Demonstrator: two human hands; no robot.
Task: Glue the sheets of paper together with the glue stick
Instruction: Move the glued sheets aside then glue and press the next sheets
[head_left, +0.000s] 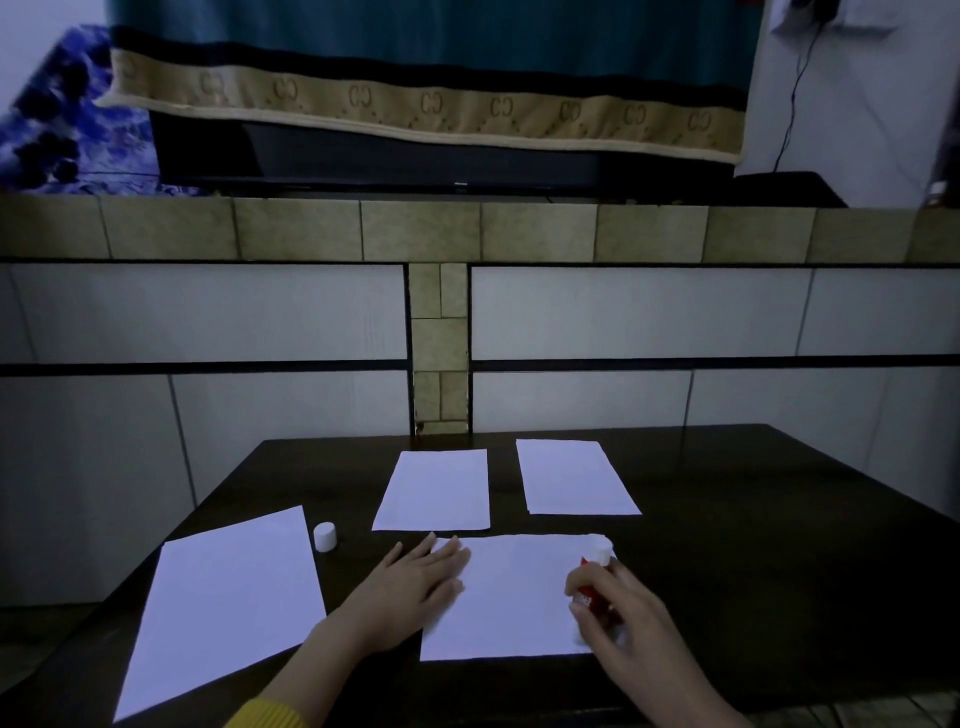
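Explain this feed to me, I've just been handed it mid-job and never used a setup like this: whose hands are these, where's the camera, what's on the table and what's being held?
There is no robot here. One wide-angle camera is worn on a person's head and looks forward and down, so the two bare hands are that person's own.

The dark table carries four white sheets. Two smaller ones lie at the far side: the far left sheet and the far right sheet. A large sheet lies at the near left. The working sheet lies in front of the person.

The left hand rests flat on the working sheet's left edge, holding it down. The right hand grips the red glue stick, whose white tip points at that sheet's far right corner. The white cap stands apart, between the large sheet and the far left sheet.
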